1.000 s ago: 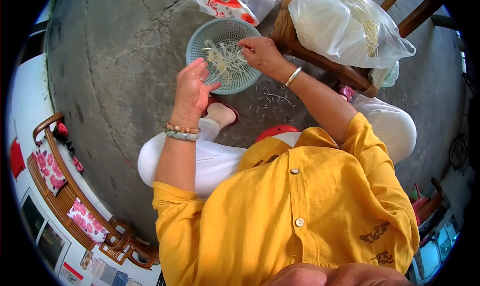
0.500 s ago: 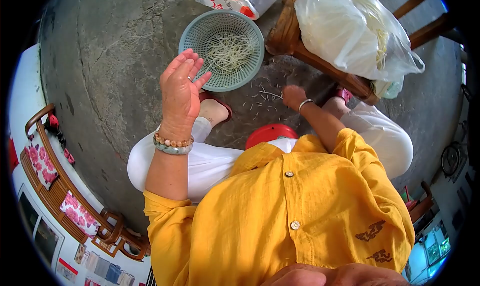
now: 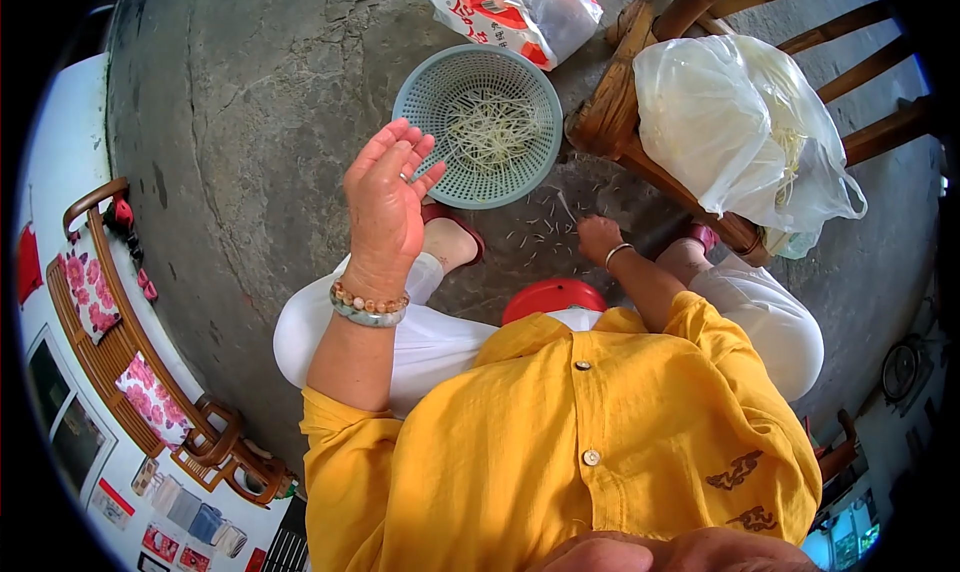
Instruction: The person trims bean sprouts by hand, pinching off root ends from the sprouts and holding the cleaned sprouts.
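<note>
A grey-green plastic colander [image 3: 548, 162] stands on the floor, holding a loose heap of pale bean sprouts [image 3: 492, 130]. Beside its near left rim, my left hand [image 3: 388, 197] is raised with the palm turned up and the fingers apart; I see nothing held in it. My right hand [image 3: 600, 238] is low over the floor, closed in a pinch. A thin white bean sprout [image 3: 566, 206] sticks out from its fingers, slightly blurred. Short white sprout scraps [image 3: 540, 234] lie scattered on the floor between the colander and my right hand.
A translucent plastic bag [image 3: 690, 122] with more sprouts rests on a wooden chair [image 3: 612, 112] at right. Beyond the colander lies a red-and-white printed bag [image 3: 495, 17]. Something round and red [image 3: 550, 297] sits between my legs. A wooden bench [image 3: 110, 362] with floral cushions is far left.
The whole view has shifted slightly, so everything sits further right and lower. The sprout at my right hand now points more steeply away. My left hand keeps its pose beside the colander.
</note>
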A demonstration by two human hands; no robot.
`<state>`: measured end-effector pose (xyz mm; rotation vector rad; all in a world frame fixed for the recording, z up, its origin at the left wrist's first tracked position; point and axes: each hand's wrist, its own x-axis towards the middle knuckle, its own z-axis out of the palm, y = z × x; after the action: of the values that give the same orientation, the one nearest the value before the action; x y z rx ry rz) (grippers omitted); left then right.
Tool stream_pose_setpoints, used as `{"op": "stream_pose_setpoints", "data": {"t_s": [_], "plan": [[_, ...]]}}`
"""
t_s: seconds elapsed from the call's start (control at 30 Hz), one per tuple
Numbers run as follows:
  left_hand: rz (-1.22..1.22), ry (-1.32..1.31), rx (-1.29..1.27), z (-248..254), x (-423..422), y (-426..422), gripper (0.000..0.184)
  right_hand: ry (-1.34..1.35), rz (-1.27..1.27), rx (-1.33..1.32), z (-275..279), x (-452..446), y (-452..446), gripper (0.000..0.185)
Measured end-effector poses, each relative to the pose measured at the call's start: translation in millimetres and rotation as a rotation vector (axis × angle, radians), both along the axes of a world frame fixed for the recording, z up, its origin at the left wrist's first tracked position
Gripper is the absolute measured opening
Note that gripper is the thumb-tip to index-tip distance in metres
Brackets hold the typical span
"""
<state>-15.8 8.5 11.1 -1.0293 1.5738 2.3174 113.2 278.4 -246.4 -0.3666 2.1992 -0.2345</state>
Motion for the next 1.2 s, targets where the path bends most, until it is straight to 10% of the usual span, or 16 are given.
{"op": "stream_pose_setpoints", "data": {"t_s": [0.57,0.83,0.97,1.2], "plan": [[0.003,0.131,0.089,13,7,-16,0.033,0.02,0.158,-0.421,71,-15,7,0.017],[-0.025,0.164,0.104,23,5,-14,0.029,-0.166,-0.545,-0.89,148,-57,-42,0.018],[-0.109,0.162,0.103,14,9,-14,0.028,0.587,-0.23,-0.558,150,-66,-62,0.025],[-0.233,0.112,0.081,10,17,3,0.028,0.42,0.129,-0.34,198,-30,-6,0.022]]}}
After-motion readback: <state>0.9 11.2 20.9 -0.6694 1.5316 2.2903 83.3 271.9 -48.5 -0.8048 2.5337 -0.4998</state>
